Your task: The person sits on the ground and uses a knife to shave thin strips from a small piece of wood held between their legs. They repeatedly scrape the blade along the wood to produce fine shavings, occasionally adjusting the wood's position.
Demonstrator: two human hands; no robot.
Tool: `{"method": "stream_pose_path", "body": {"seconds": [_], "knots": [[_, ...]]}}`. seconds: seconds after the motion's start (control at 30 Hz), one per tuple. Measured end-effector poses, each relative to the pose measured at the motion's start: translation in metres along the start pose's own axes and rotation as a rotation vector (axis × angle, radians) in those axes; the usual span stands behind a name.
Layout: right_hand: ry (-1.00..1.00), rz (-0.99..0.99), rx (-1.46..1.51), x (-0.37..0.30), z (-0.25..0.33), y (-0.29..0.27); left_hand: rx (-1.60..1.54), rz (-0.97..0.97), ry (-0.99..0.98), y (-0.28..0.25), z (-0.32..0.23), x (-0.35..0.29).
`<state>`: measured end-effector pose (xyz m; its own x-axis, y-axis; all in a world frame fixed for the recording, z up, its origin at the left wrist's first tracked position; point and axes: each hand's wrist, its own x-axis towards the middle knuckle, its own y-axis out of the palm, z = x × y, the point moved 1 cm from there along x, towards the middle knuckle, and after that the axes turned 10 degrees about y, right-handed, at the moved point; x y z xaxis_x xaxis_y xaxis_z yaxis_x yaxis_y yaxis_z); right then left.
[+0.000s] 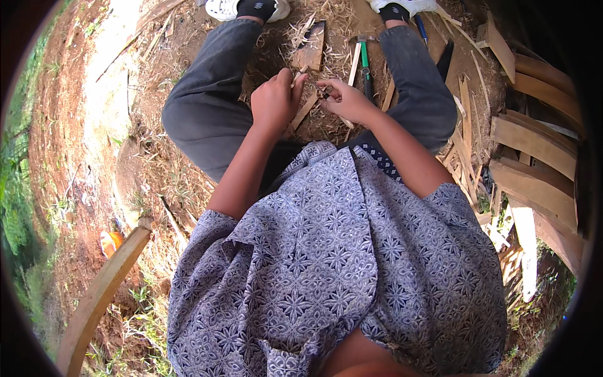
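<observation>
My left hand [274, 102] is closed, thumb and fingers around a short, pale wooden stick [303, 73] that pokes out at the top. Just to its right, my right hand [348, 102] pinches a small dark object [325, 93], too small and partly hidden for me to tell its kind. The two hands are close together but apart, between my spread knees. Beyond them a flat wooden board [312, 47] with a blackened part lies on the ground. A hammer [365, 69] with a green and black handle rests beyond my right hand.
Curved wooden pieces [534, 138] are stacked at the right. Wood strips [465, 125] and shavings cover the ground. A long black object [445, 60] and a blue tool [421, 29] lie by my right leg. One curved beam [103, 292] stands at the lower left, near an orange object [112, 242].
</observation>
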<state>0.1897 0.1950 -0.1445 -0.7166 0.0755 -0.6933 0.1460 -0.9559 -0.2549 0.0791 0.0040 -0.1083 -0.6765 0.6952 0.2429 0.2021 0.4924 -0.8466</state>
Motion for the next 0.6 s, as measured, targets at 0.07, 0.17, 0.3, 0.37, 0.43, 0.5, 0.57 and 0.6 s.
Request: {"method": "stream_pose_path", "body": {"seconds": [0.07,0.17,0.3,0.37,0.43,0.5,0.57,0.6], "knots": [[0.102,-0.042,0.1,-0.011,0.011,0.004,0.038,-0.006,0.043,-0.004,0.004,0.018],[0.143,-0.115,0.228,-0.008,0.01,0.011,0.092,0.096,0.052,-0.016,0.008,0.046],[0.155,-0.151,0.391,-0.004,0.019,0.016,0.191,0.038,0.19,-0.023,0.012,0.073],[0.165,-0.075,0.584,0.006,0.019,0.022,0.237,0.113,0.182,-0.028,0.019,0.084],[0.185,0.043,0.771,0.012,0.019,0.027,0.29,0.146,0.21,-0.031,0.023,0.09],[0.197,0.091,0.825,0.007,0.026,0.029,0.333,0.199,0.193,-0.033,0.027,0.094],[0.174,0.081,0.823,0.008,0.03,0.032,0.358,0.228,0.17,-0.034,0.029,0.095],[0.146,0.043,0.796,0.011,0.03,0.034,0.365,0.21,0.187,-0.034,0.028,0.096]]}}
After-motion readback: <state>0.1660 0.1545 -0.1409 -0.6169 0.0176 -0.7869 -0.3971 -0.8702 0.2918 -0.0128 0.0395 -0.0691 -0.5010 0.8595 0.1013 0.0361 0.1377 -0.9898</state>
